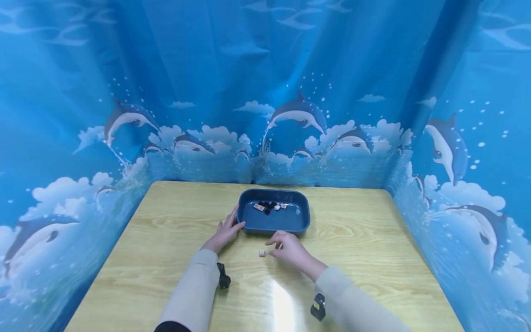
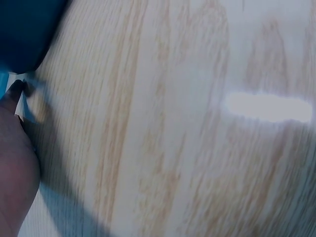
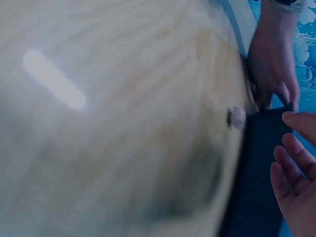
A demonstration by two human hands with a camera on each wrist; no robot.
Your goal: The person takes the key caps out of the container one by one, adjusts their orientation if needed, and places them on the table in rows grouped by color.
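A small white cube [image 1: 262, 253] with a faint mark on top lies on the table in front of a dark blue tray [image 1: 274, 230]. My right hand [image 1: 289, 250] is just right of the cube, thumb and forefinger spread, a small gap between them and the cube. The right wrist view also shows this hand [image 3: 296, 180] with fingers apart and nothing in them. At the tray's left side, my left hand [image 1: 226, 235] rests with extended fingers along the outer wall and its thumb by the near corner. Several small black and white pieces [image 1: 269, 206] lie inside the tray.
The light wood table [image 1: 166, 240] extends around the tray, with a bright glare patch near the front. A blue curtain [image 1: 232, 92] printed with dolphins encloses the back and both sides. Dark devices sit at both wrists.
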